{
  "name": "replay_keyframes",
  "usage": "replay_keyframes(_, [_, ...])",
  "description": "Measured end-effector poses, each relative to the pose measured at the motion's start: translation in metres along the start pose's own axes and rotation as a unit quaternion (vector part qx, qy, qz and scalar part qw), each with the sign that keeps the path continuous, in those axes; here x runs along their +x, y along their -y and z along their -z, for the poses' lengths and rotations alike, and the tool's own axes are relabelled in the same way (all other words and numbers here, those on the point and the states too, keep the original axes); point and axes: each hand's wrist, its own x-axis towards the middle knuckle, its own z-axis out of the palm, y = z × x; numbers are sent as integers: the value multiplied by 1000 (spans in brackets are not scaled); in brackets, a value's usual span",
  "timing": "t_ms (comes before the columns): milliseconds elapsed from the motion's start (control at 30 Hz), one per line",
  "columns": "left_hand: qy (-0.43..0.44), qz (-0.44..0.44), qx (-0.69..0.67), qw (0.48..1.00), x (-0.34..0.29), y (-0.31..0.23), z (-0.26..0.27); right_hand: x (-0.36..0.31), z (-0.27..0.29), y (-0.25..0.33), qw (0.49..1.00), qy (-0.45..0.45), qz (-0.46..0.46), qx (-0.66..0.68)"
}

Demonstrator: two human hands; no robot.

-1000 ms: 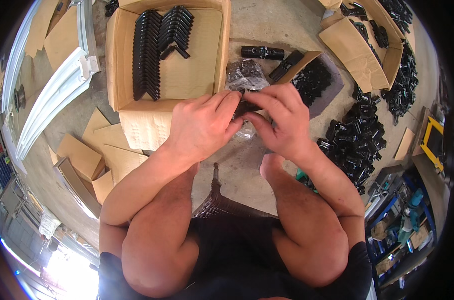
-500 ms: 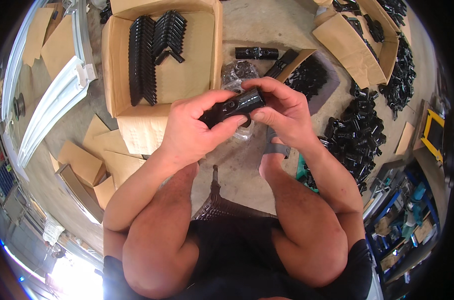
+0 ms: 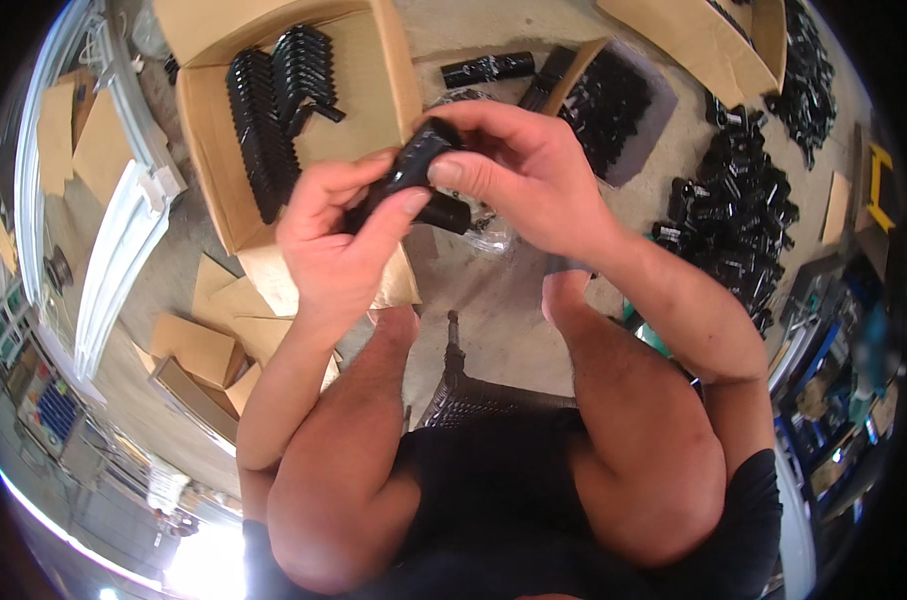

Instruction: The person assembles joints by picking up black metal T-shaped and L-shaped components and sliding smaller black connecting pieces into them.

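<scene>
Black fitting (image 3: 416, 160), probably rigid, slippery: grip its barrel; left hand (image 3: 328, 238) grasps near end, right hand (image 3: 528, 172) far end.

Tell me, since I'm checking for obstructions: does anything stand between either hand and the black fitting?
Nothing visible does. The left hand and the right hand both hold the black fitting directly. Some clear plastic shows lower down beyond the fitting, not between it and either hand.

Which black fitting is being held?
The black fitting gripped by both the left hand and right hand; the others, like the rows in the carton and the heap at right, are untouched.
</scene>
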Motion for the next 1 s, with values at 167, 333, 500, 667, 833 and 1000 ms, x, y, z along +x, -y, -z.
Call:
replay_keyframes(167, [0, 59, -50, 997, 1, 10, 17, 8, 32, -37, 963, 7, -75, -258])
replay_keyframes(333, [5, 107, -105, 989, 6, 8, 8, -16, 62, -151, 736, 229, 115, -626])
replay_keyframes(500, [15, 159, -153, 975, 3, 9, 5, -20, 48, -188, 662, 280, 206, -664])
replay_keyframes(667, [6, 212, -229, 950, 5, 14, 8, -24, 37, -179, 637, 277, 165, -700])
replay_keyframes(833, [-10, 201, -231, 952, 5, 11, 8, -27, 47, -172, 714, 260, 140, -634])
replay_keyframes(1000, [-29, 182, -207, 961, 5, 12, 10, -25, 42, -110, 927, 74, 39, -366])
